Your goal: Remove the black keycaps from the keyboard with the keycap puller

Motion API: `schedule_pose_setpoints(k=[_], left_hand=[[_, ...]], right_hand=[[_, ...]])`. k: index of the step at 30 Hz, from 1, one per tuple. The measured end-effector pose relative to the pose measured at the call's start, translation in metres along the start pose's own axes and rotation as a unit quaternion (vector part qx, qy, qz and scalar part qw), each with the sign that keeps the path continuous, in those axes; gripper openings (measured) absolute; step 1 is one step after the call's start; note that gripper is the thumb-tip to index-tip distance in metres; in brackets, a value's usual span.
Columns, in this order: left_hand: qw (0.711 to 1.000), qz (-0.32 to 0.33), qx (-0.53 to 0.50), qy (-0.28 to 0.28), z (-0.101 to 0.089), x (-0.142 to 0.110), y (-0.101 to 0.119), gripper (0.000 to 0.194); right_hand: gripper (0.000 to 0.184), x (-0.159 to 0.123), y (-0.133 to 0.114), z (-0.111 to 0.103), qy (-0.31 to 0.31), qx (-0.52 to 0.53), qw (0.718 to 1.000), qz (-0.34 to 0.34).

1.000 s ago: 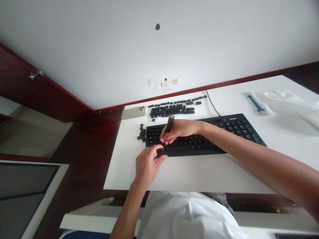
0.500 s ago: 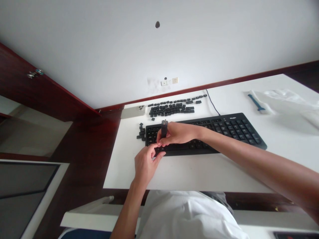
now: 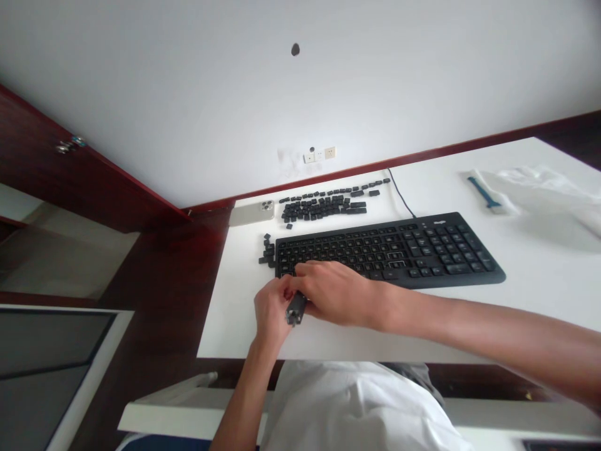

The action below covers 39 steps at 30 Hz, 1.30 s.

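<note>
Right hand [image 3: 335,291] has its grip closed around a dark tool [image 3: 297,308], silvery end toward the near table edge; left hand [image 3: 271,307] curls in against it, can't tell if that grip holds anything. Both sit at the near-left corner of the keyboard [image 3: 413,247], which lies flat on the table [image 3: 370,341]. Keyboard: probably light, stiff shell, could skid if pushed; hold by the side or near rim, off the keys. Tool: looks rigid, likely light; best held mid-body. Loose keycaps [image 3: 338,200] behind the keyboard and a small cluster [image 3: 268,252] just beside its left end: likely featherlight, hard, slick, easy to flick away; pinch by opposite side walls. Room: strip of table along the keyboard's near side, ending at the front edge, so small parts could drop off. Right side is roomier, up to the crumpled plastic [image 3: 530,181] and brush [image 3: 484,193]. Far side limited by keycaps, phone [image 3: 251,214], cable [image 3: 400,193]. Left is tight: cluster, then table edge.
</note>
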<state>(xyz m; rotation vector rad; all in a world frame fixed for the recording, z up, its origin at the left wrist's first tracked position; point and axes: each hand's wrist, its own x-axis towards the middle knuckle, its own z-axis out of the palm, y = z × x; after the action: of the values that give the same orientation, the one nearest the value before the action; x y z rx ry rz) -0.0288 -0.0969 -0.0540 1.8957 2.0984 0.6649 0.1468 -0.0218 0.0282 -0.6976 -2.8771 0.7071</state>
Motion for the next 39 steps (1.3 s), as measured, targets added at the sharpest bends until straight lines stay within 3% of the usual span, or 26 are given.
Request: schedule_pose_setpoints(k=[5,7,11,14,17,20,23,29,39], left_hand=[[1.0,-0.018,-0.005,-0.019,0.001,0.004,-0.002,0.016],[0.999,-0.019,-0.003,-0.039,-0.002,0.006,-0.002,0.016],[0.996,0.023,-0.034,-0.083,-0.014,0.007,0.001,0.015],[0.991,0.101,-0.042,-0.081,-0.022,0.011,0.001,0.014],[0.974,0.216,-0.011,-0.072,-0.022,0.02,-0.006,0.029],[0.938,0.329,0.063,-0.094,-0.017,0.032,-0.015,0.046],[0.899,0.394,0.139,-0.13,-0.01,0.042,-0.02,0.055],[0.866,0.441,0.173,-0.163,-0.008,0.055,-0.019,0.057],[0.869,0.436,0.157,-0.174,-0.005,0.058,-0.022,0.056]], right_hand=[[0.021,0.0,-0.002,0.01,0.076,-0.04,0.995,-0.046],[0.018,0.003,0.002,0.013,0.099,0.002,0.989,-0.109],[0.013,0.01,0.005,0.03,0.06,0.127,0.956,-0.257],[0.026,0.013,0.004,0.045,0.079,0.119,0.956,-0.258],[0.032,0.015,0.003,0.051,0.123,0.109,0.949,-0.27],[0.033,0.017,0.005,0.053,0.152,0.109,0.939,-0.288],[0.034,0.019,0.007,0.055,0.166,0.109,0.933,-0.301],[0.034,0.022,0.003,0.067,0.198,0.099,0.929,-0.296],[0.023,0.021,-0.002,0.071,0.216,0.064,0.927,-0.301]])
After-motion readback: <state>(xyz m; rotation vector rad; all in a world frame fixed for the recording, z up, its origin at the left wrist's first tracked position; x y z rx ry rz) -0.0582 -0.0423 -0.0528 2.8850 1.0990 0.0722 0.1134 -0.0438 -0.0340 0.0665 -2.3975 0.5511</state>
